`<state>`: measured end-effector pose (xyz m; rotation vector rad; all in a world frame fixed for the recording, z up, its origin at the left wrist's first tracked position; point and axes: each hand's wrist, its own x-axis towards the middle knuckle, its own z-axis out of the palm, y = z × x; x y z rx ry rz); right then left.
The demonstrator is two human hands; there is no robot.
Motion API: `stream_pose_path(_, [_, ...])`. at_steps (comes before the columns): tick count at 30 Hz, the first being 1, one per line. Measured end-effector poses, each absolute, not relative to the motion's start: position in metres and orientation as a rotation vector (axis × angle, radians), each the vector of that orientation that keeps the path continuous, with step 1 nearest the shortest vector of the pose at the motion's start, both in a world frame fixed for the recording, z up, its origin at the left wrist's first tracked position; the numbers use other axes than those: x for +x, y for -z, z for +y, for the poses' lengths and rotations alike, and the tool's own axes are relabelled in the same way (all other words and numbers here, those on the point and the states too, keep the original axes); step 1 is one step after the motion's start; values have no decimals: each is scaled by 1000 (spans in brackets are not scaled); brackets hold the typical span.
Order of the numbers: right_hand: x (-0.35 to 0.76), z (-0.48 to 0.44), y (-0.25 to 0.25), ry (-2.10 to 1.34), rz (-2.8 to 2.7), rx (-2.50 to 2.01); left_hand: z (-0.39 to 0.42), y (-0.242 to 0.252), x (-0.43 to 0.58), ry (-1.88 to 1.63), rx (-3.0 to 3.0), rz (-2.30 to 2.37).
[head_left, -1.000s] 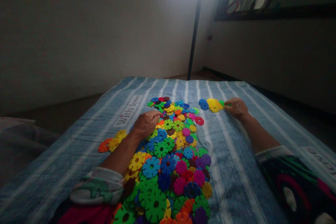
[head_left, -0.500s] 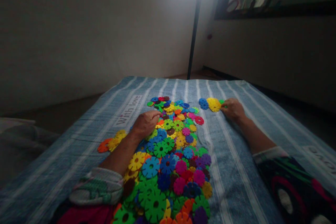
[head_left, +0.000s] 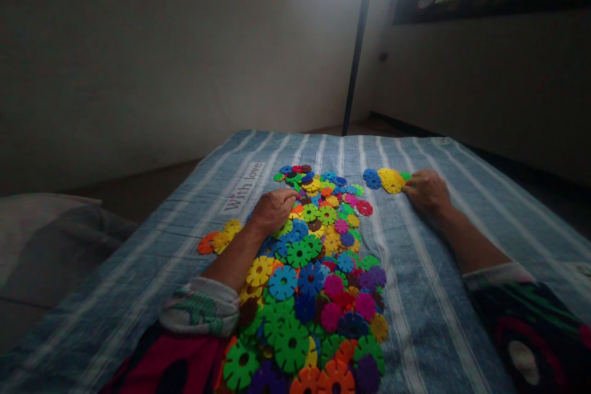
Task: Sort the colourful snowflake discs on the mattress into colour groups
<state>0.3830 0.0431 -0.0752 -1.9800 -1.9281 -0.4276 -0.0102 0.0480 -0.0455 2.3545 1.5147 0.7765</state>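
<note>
A long pile of colourful flower-shaped discs [head_left: 300, 252] runs down the middle of the striped cloth. My left hand [head_left: 273, 210] is closed at the pile's left edge, its fingertips over the discs; whatever they pinch is too small to make out. Right of the pile lies a small group with blue discs [head_left: 372, 178], yellow discs [head_left: 391, 180] and a green disc [head_left: 406, 176]. My right hand [head_left: 428, 192] is closed at the right end of this group, fingertips touching its edge; what they grip is hidden.
An orange disc [head_left: 207, 243] and yellow discs [head_left: 226, 236] lie left of my left forearm. The blue striped cloth [head_left: 429, 258] covers the table. Behind it stands a dark pole [head_left: 355, 68] near the walls. Pale fabric [head_left: 50, 221] shows at the far left.
The whole view has shifted, so everything appears further right. Both hands stay closed at nearly the same spots beside the discs.
</note>
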Motion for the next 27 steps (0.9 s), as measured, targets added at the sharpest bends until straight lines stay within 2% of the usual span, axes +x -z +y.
stream_pose_path(6, [367, 32, 62, 577, -1915, -1772, 47, 48, -11, -770, 2341, 1526])
stream_pose_path(12, [304, 3, 50, 652, -2004, -1401, 48, 49, -11, -784, 2353, 1521])
stream_pose_path(21, [187, -57, 43, -1, -2215, -831, 49, 50, -11, -716, 2324, 1543])
stream_pose_path(27, [129, -67, 33, -90, -2409, -859, 51, 49, -12, -767, 2241, 1543])
